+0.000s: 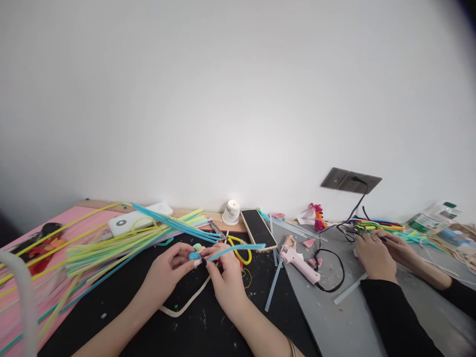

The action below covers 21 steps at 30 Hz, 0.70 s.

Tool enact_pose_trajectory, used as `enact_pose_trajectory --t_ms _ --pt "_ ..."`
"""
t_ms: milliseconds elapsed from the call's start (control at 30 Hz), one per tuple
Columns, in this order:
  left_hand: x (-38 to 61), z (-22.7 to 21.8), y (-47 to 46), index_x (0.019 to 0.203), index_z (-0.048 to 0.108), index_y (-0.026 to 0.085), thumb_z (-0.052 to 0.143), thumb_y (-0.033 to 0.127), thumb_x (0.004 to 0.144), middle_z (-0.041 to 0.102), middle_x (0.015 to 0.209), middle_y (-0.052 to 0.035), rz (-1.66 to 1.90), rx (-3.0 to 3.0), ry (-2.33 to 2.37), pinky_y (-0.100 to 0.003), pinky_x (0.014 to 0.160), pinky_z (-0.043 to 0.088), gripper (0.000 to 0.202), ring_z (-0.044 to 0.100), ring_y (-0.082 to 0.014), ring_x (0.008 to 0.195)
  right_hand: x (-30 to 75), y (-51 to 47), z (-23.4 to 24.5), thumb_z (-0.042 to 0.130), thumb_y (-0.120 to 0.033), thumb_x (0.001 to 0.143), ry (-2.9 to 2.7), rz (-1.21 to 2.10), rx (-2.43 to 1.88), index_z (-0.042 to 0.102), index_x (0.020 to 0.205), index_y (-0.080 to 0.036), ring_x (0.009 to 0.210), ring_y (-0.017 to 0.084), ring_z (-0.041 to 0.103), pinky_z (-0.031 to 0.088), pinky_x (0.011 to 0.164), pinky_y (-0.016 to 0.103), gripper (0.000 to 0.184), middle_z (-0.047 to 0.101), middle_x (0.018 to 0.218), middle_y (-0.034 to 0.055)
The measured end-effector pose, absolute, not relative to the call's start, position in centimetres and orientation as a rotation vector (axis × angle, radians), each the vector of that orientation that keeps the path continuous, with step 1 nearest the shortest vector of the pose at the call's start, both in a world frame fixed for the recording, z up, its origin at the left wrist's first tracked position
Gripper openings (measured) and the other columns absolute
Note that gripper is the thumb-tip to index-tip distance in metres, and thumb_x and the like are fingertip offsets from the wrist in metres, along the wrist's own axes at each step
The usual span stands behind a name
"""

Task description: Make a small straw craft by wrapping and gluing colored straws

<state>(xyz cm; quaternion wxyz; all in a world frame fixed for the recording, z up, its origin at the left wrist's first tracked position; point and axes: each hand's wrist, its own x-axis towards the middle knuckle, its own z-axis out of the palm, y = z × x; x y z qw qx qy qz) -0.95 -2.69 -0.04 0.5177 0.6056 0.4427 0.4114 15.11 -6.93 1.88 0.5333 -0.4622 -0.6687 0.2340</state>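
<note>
My left hand (171, 267) pinches a small blue coil of pipe cleaner (194, 256) between thumb and fingers, with a pale green and yellow fuzzy bit (198, 247) just behind it. Close beside it, my right hand (227, 282) is closed on the blue pipe cleaner (238, 249), whose free end sticks out to the right. Part of the strip between the hands is hidden by fingers. A cream cord (186, 305) loops on the black mat below. Yellow-handled scissors (243, 252) lie behind my right hand.
Bundled pastel pipe cleaners (122, 253) cover the left. A phone (259, 229), a paper cup (232, 212) and a pink glue gun (300, 263) with a black cable sit ahead and right. A co-worker's hands (377, 258) work at far right, near a bottle (433, 218).
</note>
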Motion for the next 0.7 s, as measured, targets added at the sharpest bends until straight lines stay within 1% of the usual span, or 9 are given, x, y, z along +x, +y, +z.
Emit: enact_pose_trajectory --t_ms 133,267,433,600,700 --pt "-0.83 -0.12 -2.60 0.091 0.055 0.019 0.069 0.036 0.071 0.065 0.084 -0.0013 0.995 1.442 1.038 -0.033 0.078 0.051 0.030 0.063 -0.0188 0.081 15.26 -6.66 1.62 0.053 -0.001 0.079 -1.550 0.566 -1.126 0.061 0.081 -0.021 0.099 0.018 0.058 0.040 0.093 0.033 0.022 0.068 0.095 0.0030" --pt "-0.65 -0.04 -2.86 0.091 0.056 0.019 0.069 0.033 0.070 0.065 0.085 -0.0018 1.016 1.473 1.062 -0.032 0.076 0.053 0.028 0.064 -0.0191 0.082 15.37 -6.53 1.52 0.051 -0.003 0.081 -1.551 0.563 -1.129 0.060 0.080 -0.020 0.096 0.019 0.060 0.043 0.090 0.033 0.020 0.067 0.094 0.0047" --pt "-0.48 0.08 -3.22 0.093 0.057 0.019 0.066 0.033 0.074 0.067 0.085 -0.0033 1.024 1.529 1.068 -0.034 0.076 0.055 0.025 0.066 -0.0210 0.083 15.40 -6.67 1.65 0.049 -0.004 0.082 -1.554 0.477 -1.136 0.058 0.080 -0.021 0.095 0.019 0.059 0.044 0.088 0.034 0.020 0.067 0.092 0.0044" --pt "-0.42 0.14 -3.30 0.094 0.057 0.019 0.065 0.031 0.074 0.067 0.084 -0.0033 1.051 1.579 1.080 -0.034 0.075 0.056 0.025 0.067 -0.0208 0.081 15.40 -6.80 1.69 0.045 -0.006 0.084 -1.615 0.412 -1.093 0.057 0.085 -0.022 0.097 0.019 0.059 0.045 0.085 0.033 0.020 0.066 0.094 0.0050" --pt "-0.50 0.14 -3.35 0.096 0.057 0.019 0.065 0.029 0.074 0.068 0.084 -0.0032 1.055 1.606 1.088 -0.034 0.075 0.057 0.026 0.067 -0.0203 0.080 15.46 -6.81 1.43 0.044 -0.008 0.086 -1.639 0.381 -1.101 0.057 0.088 -0.021 0.093 0.019 0.059 0.046 0.083 0.033 0.018 0.064 0.092 0.0059"
